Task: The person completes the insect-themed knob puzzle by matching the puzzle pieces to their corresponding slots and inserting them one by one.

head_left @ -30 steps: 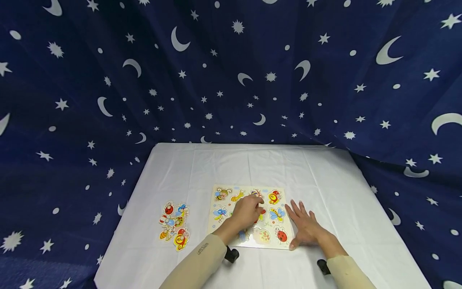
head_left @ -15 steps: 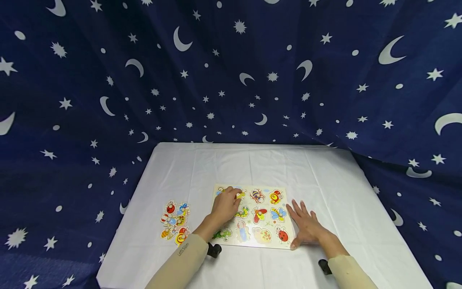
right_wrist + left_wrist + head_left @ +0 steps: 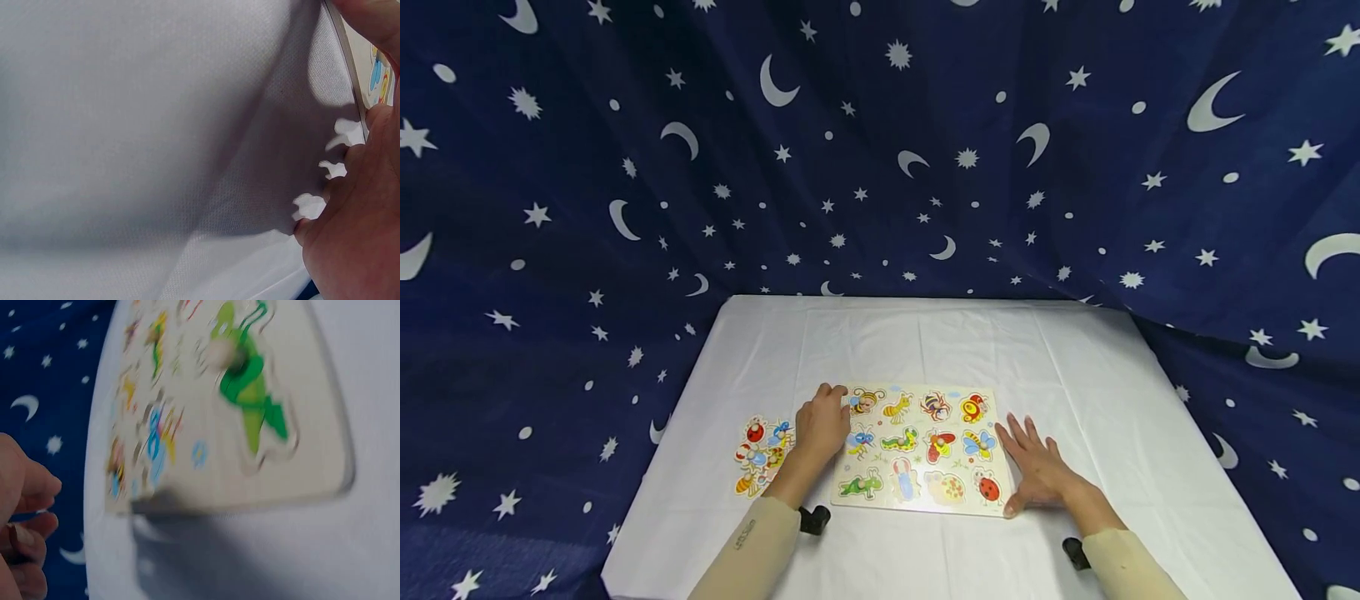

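A pale wooden peg puzzle board [image 3: 880, 498] with insect pictures lies flat on the table. Just off its left edge, my left hand [image 3: 822, 429] hovers with its fingers loosely bent; the left wrist view shows nothing between thumb and fingers [image 3: 44, 481]. The green grasshopper piece [image 3: 247, 381] with its round knob sits in the board's near left corner. My right hand [image 3: 1037, 471] has its fingers spread and touches the board's right edge with thumb and fingertips. To the left lies a cluster of loose insect pieces [image 3: 755, 431], partly hidden by the left hand and forearm.
A white cloth covers the table [image 3: 1075, 375], with its far edge against a dark blue curtain [image 3: 880, 167] patterned with moons and stars. Black wrist-camera mounts [image 3: 815, 521] stick out under both wrists.
My left hand has moved left across the board, from its middle to beyond its left edge, uncovering the insect pictures. The right hand has stayed at the right edge.
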Action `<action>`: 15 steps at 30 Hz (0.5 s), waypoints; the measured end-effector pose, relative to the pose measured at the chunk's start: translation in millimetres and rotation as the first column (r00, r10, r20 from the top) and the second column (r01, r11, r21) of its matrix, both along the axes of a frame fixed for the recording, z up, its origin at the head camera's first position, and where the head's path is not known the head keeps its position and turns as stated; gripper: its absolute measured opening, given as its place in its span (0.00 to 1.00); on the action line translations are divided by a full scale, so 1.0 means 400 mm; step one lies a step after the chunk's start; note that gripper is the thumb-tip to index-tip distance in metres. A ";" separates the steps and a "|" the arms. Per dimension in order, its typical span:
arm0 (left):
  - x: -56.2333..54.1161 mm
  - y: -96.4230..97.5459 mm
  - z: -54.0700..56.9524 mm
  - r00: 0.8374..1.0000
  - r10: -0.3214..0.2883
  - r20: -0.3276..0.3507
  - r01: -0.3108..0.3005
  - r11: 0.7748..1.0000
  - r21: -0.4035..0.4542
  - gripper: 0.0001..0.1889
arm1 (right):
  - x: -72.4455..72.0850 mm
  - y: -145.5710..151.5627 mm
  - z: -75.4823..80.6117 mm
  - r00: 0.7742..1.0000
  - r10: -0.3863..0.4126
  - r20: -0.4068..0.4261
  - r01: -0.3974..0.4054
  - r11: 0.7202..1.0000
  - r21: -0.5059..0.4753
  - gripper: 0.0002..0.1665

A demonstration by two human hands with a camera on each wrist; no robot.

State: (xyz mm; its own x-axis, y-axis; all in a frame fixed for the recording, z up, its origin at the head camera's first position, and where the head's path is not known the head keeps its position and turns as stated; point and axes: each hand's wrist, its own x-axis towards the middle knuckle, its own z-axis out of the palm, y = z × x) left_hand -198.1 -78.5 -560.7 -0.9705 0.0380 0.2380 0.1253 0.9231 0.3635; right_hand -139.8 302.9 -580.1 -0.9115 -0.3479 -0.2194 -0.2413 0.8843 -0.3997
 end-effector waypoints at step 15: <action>0.020 -0.173 0.030 0.927 0.188 0.324 -0.101 0.958 -0.267 0.13 | 0.002 -0.002 -0.001 1.000 -0.017 0.006 0.017 1.000 0.002 0.88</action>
State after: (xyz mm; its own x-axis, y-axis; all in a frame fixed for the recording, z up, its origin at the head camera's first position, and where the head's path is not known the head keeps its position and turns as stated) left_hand -190.0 -147.6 -548.8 -0.9896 -0.0948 -0.1085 -0.1081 0.9864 0.1237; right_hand -139.1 302.0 -580.5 -0.9158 -0.3321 -0.2259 -0.2239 0.8890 -0.3994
